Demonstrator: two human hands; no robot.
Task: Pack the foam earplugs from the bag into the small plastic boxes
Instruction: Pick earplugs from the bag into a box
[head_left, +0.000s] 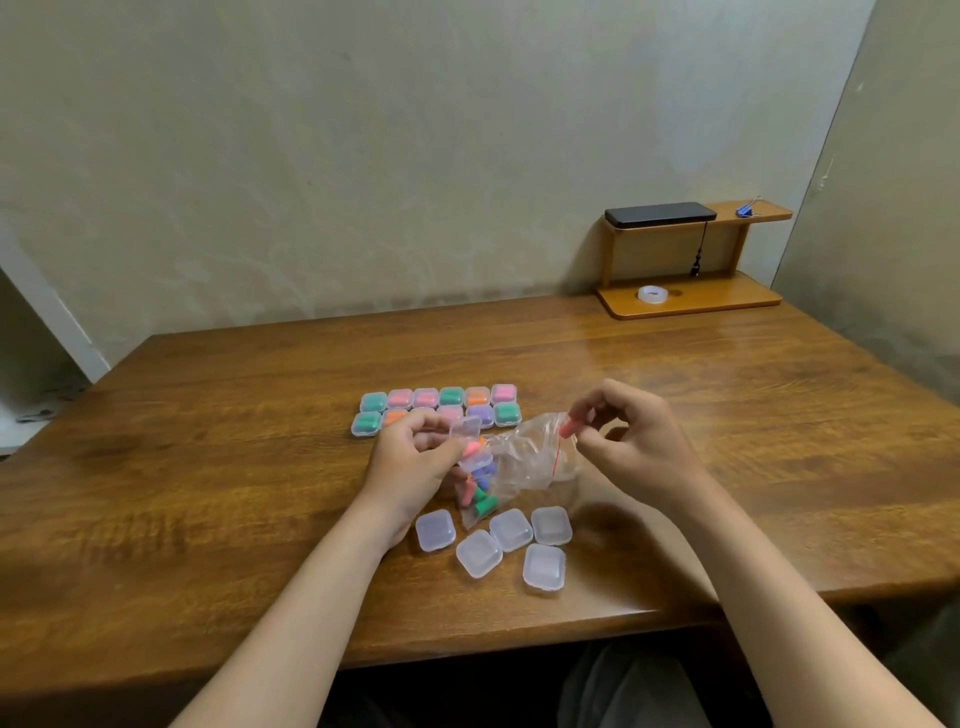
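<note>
The step in hand is the filling of one more box. The left hand (415, 460) has its fingers curled round a small clear box (465, 428), whose lid seems to stand open. One pink earplug (470, 448) appears to lie in it, though the plastic is blurred there. The right hand (636, 436) pinches a reddish earplug (570, 422) between thumb and fingertips, just above the mouth of the bag (524, 460). The bag lies near the middle of the table (208, 467), between the two hands. The other earplugs (480, 493) are gathered in the end of it that points to the front edge.

Behind the hands, toward the far edge, the filled boxes (439, 408) stand in two rows and touch each other; they are about a dozen. Between the bag and the front edge lie five empty boxes (511, 529), close together, and they seem closed.

I judge that the task is well past its half. The next move calls for carrying the reddish earplug across to the clear box and laying it beside the pink one. The left hand should keep the box level, so that nothing drops out. A light pinch is enough, because foam is soft. After that the lid must be pressed shut and the box added to the rows.
</note>
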